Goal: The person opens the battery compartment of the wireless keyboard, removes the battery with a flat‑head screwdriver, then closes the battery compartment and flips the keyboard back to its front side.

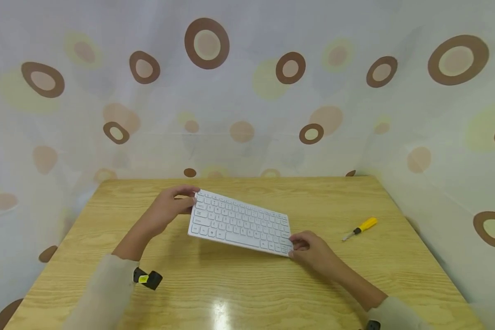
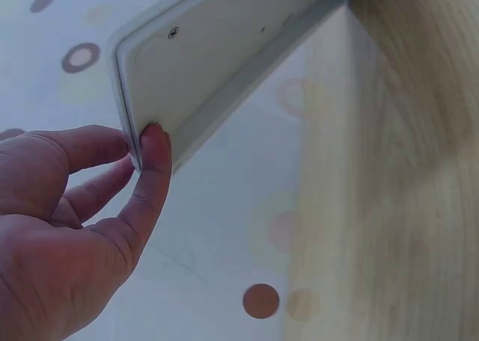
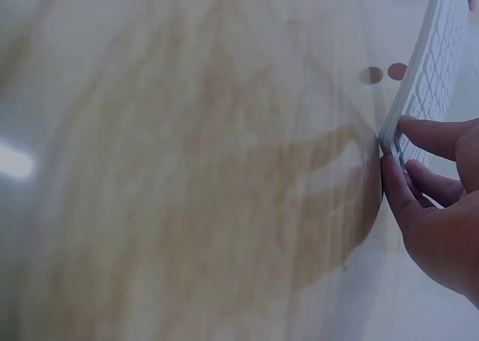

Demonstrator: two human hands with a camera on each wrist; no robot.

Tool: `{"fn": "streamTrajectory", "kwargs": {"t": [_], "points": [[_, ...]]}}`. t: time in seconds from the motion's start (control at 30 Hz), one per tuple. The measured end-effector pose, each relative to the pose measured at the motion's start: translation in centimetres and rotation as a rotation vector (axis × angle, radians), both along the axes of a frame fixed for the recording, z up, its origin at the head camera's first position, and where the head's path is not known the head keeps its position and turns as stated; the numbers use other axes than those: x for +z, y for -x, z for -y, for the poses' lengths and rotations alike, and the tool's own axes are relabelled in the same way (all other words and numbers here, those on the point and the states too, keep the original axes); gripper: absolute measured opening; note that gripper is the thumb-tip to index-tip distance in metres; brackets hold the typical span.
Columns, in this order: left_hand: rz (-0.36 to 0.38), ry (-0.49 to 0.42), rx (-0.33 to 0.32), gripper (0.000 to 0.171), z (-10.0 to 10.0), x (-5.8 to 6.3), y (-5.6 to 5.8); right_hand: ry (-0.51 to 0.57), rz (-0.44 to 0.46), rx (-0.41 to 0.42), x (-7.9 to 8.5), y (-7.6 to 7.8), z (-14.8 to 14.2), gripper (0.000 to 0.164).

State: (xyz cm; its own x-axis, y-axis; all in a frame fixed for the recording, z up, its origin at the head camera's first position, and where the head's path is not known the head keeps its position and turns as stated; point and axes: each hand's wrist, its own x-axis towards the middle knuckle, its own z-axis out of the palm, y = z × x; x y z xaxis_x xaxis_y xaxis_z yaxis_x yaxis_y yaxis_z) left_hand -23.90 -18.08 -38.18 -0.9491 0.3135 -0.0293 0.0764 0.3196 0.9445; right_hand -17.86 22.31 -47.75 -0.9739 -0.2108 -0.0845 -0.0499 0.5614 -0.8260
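Observation:
A white keyboard point(image 1: 239, 222) is held tilted over the wooden table, its left end higher than its right and its keys toward the head camera. My left hand point(image 1: 167, 206) pinches the upper left corner. In the left wrist view the keyboard's plain underside point(image 2: 217, 64) shows, with a small screw in it, and one finger of the left hand point(image 2: 82, 206) lies against that side. My right hand point(image 1: 313, 250) pinches the lower right corner. The right wrist view has the right hand point(image 3: 449, 199) gripping that corner low over the table, close to its reflection.
A screwdriver point(image 1: 360, 228) with a yellow and black handle lies on the wooden table point(image 1: 181, 293), right of the keyboard. Behind the table and at its sides hangs a pale sheet point(image 1: 247, 101) patterned with brown rings and dots.

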Motion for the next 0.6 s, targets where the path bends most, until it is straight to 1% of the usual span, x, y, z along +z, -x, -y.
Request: {"fn": "streamTrajectory", "kwargs": {"t": [0.13, 0.23, 0.43, 0.53, 0.6], "points": [[-0.006, -0.023, -0.018, 0.043, -0.5, 1.5, 0.2, -0.004, 0.005, 0.021, 0.0, 0.3, 0.2, 0.042], [-0.027, -0.027, -0.035, 0.044, -0.9, 2.6, 0.4, 0.002, 0.007, 0.046, 0.0, 0.4, 0.3, 0.042], [-0.064, -0.039, -0.055, 0.045, -2.1, 4.6, 0.6, 0.03, -0.01, 0.123, -0.4, 0.7, 0.7, 0.043], [-0.074, -0.056, -0.064, 0.045, -2.7, 5.6, 0.7, 0.044, 0.004, 0.138, -0.6, 0.8, 1.0, 0.043], [-0.084, -0.058, -0.071, 0.047, -3.0, 6.2, 0.7, 0.051, 0.016, 0.133, -0.6, 0.9, 1.4, 0.042]]}}
